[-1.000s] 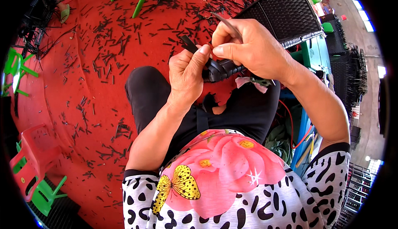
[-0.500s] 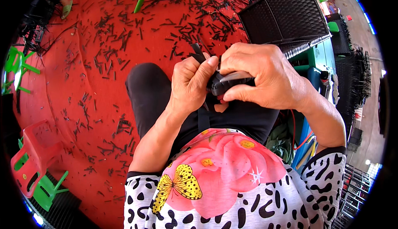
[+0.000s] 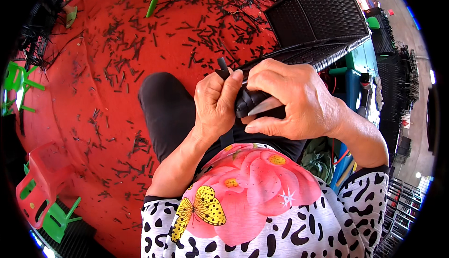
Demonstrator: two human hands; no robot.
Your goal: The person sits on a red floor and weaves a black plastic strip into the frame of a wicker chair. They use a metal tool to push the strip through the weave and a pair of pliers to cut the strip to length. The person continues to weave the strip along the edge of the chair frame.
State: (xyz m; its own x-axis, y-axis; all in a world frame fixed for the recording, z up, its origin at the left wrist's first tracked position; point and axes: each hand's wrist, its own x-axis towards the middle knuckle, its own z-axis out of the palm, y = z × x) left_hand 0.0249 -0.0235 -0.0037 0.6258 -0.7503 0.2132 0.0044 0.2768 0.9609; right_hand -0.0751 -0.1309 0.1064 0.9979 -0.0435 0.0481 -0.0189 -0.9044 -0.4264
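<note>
My left hand [image 3: 216, 100] is closed in a pinch, thumb pressed on the fingers, with the end of a flat black strip [image 3: 222, 64] sticking up out of it. My right hand [image 3: 299, 100] is curled round a pointed metal blade [image 3: 264, 105]; its handle is hidden in the palm, so I cannot tell the kind of tool. The blade's tip points left, lying against a braided black edge [image 3: 245, 103] between my hands. This edge is part of a black woven wicker piece [image 3: 322, 15] that extends away to the upper right.
Black strip offcuts [image 3: 133, 47] litter the red floor covering [image 3: 112, 132]. A red plastic chair [image 3: 39, 188] and green stools [image 3: 58, 218] stand at the left. Right of my lap are a teal box [image 3: 362, 57] and a blue container [image 3: 351, 89]. Black woven panels [image 3: 397, 80] lie beyond.
The blade has moved lower and turned, its tip now sloping down to the left. The wicker piece has shifted slightly left and down. My left hand keeps its pinch.
</note>
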